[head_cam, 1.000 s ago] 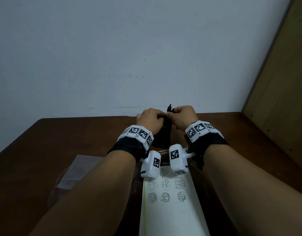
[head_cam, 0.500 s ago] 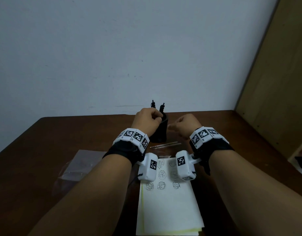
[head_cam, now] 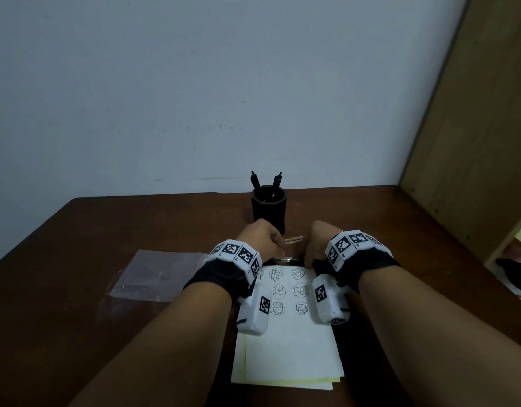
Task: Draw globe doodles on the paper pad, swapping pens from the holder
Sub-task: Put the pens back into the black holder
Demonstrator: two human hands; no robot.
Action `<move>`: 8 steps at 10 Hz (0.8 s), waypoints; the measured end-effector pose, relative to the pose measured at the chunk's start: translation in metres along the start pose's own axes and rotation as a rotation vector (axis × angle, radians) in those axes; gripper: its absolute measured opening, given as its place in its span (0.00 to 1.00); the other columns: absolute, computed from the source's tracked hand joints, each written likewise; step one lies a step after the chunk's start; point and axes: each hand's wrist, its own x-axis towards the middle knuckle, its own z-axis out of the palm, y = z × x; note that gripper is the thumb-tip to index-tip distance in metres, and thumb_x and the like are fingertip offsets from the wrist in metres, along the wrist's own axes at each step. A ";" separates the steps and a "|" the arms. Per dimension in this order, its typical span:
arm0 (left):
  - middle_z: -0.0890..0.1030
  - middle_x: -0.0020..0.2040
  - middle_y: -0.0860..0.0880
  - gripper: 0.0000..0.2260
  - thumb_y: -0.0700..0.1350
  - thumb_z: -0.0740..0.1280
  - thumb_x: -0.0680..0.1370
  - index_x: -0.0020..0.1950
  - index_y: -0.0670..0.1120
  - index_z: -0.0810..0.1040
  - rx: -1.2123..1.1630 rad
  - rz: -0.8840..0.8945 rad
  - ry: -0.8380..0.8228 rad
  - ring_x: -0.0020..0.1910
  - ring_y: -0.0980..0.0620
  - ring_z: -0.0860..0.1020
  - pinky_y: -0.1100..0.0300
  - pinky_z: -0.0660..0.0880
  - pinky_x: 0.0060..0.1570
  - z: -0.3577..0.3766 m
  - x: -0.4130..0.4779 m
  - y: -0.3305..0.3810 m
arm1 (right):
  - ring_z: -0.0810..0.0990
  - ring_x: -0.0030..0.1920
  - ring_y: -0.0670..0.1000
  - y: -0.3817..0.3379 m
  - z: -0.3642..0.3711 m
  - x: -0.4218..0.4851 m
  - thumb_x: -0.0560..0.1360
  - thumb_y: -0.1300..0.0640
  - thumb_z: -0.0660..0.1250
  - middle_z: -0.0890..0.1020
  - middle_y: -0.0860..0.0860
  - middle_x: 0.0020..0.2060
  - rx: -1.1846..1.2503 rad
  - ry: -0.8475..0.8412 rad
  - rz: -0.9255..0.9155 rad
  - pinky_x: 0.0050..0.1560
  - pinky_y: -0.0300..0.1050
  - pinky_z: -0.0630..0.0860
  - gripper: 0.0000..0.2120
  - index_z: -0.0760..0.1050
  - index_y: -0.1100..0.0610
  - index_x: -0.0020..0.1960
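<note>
A dark wooden counter (head_cam: 77,333) meets a pale wall. At centre lies the paper pad (head_cam: 288,345), globe doodles (head_cam: 299,290) across its top. At its 12 o'clock stands the black holder (head_cam: 268,209) with two pens (head_cam: 255,181). Both hands rest between them: the left hand (head_cam: 260,240) has its fingers curled shut around a thin pen (head_cam: 294,239); the right hand (head_cam: 319,242) has its fingers bent down, grip unclear. A clear plastic bag (head_cam: 153,274) lies at 9 o'clock.

Dim, flat light; soft focus (wide-angle bending at edges); no glare.
</note>
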 end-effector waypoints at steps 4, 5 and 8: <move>0.81 0.35 0.57 0.06 0.39 0.74 0.70 0.40 0.51 0.84 0.008 -0.041 -0.081 0.35 0.58 0.78 0.71 0.69 0.29 0.008 0.002 -0.002 | 0.81 0.50 0.55 0.005 0.002 0.012 0.68 0.57 0.75 0.83 0.54 0.50 -0.012 -0.067 -0.047 0.50 0.45 0.76 0.18 0.81 0.59 0.57; 0.79 0.36 0.58 0.04 0.42 0.74 0.71 0.44 0.50 0.85 0.008 -0.007 -0.063 0.35 0.61 0.76 0.70 0.68 0.32 0.006 0.004 -0.003 | 0.83 0.47 0.55 0.007 -0.003 0.009 0.68 0.58 0.75 0.86 0.54 0.45 0.165 -0.019 -0.119 0.50 0.46 0.78 0.07 0.85 0.57 0.46; 0.84 0.41 0.47 0.06 0.43 0.73 0.74 0.50 0.44 0.84 -0.416 0.067 0.011 0.40 0.53 0.79 0.59 0.75 0.50 -0.022 -0.002 0.001 | 0.73 0.28 0.53 -0.005 -0.020 -0.004 0.75 0.48 0.70 0.79 0.54 0.29 0.959 0.051 -0.187 0.30 0.43 0.70 0.17 0.81 0.60 0.34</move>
